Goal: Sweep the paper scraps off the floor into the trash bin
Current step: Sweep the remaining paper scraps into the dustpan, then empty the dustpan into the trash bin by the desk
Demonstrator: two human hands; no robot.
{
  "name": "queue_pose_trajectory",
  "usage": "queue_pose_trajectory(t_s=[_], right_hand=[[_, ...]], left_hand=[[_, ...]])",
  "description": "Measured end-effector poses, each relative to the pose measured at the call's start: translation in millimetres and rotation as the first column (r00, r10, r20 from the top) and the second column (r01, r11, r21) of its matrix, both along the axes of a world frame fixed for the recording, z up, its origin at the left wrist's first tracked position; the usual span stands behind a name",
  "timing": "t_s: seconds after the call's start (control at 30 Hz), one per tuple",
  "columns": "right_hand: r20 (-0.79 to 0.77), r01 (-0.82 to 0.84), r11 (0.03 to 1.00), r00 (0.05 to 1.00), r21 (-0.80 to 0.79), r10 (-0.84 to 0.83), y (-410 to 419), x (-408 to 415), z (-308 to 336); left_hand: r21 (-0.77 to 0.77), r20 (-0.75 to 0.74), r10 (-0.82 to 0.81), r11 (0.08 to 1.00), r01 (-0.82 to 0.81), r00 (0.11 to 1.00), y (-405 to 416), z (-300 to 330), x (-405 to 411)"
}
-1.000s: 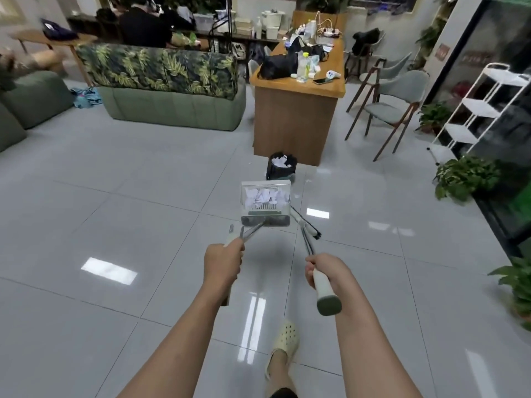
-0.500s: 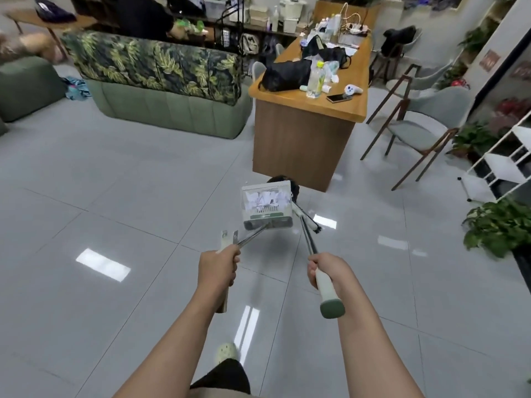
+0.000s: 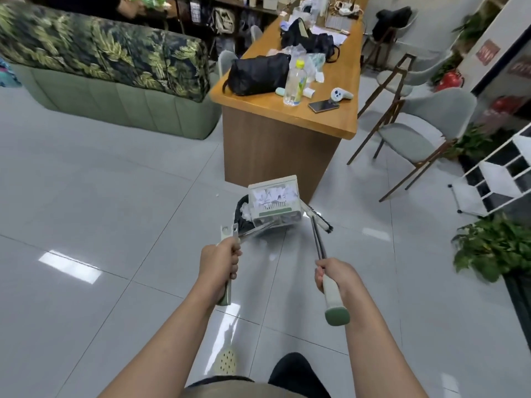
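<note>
My left hand (image 3: 219,261) grips the handle of a white and green dustpan (image 3: 275,203). The dustpan is lifted off the floor and holds white paper scraps (image 3: 271,194). It hangs right over the black trash bin (image 3: 240,216), which stands at the foot of the wooden desk and has crumpled paper inside. My right hand (image 3: 334,274) grips the pale handle of the broom (image 3: 320,244). The broom's dark head reaches the floor just right of the dustpan.
The wooden desk (image 3: 287,116) with a black bag, a bottle and a phone stands straight ahead. A leaf-patterned green sofa (image 3: 112,81) is at the left, chairs (image 3: 413,133) and a white rack (image 3: 500,179) at the right. A potted plant (image 3: 494,245) sits low on the right.
I have walked forward toward the desk. The dustpan with the scraps has come from short of the bin to right above it; both hands keep their grips.
</note>
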State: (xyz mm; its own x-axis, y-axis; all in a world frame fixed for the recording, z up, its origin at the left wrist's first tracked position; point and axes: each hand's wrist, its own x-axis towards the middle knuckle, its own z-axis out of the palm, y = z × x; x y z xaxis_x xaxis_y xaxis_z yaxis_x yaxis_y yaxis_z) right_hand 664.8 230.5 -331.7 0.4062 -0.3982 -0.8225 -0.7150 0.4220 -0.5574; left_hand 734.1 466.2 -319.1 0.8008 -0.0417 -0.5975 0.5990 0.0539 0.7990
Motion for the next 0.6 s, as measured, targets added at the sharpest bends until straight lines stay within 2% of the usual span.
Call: queue_pose_trajectory(t_s=[0.13, 0.27, 0.33, 0.43, 0.5, 0.6], right_hand=[[-0.010, -0.031, 0.999, 0.999, -0.045, 0.030, -46, 54, -2], [-0.061, -0.060, 0.998, 0.996, -0.032, 0.057, -87, 81, -16], [-0.037, -0.068, 0.998, 0.997, -0.001, 0.068, -104, 91, -22], [-0.099, -0.142, 0.990, 0.985, -0.003, 0.142, -122, 106, -30], [-0.108, -0.189, 0.982, 0.976, -0.013, 0.187, -133, 109, -34], [-0.098, -0.175, 0.984, 0.979, 0.045, 0.178, -144, 105, -39]], left_hand=[[-0.085, -0.056, 0.029, 0.996, -0.033, 0.998, -39, -3, 35], [-0.229, -0.239, 0.112, 0.959, -0.168, 0.965, -64, -22, 41], [-0.295, -0.301, 0.181, 0.916, -0.272, 0.936, -70, -27, 47], [-0.361, -0.384, 0.263, 0.839, -0.406, 0.885, -79, -38, 50], [-0.399, -0.439, 0.324, 0.766, -0.504, 0.838, -88, -47, 48], [-0.434, -0.531, 0.381, 0.644, -0.630, 0.757, -97, -61, 42]])
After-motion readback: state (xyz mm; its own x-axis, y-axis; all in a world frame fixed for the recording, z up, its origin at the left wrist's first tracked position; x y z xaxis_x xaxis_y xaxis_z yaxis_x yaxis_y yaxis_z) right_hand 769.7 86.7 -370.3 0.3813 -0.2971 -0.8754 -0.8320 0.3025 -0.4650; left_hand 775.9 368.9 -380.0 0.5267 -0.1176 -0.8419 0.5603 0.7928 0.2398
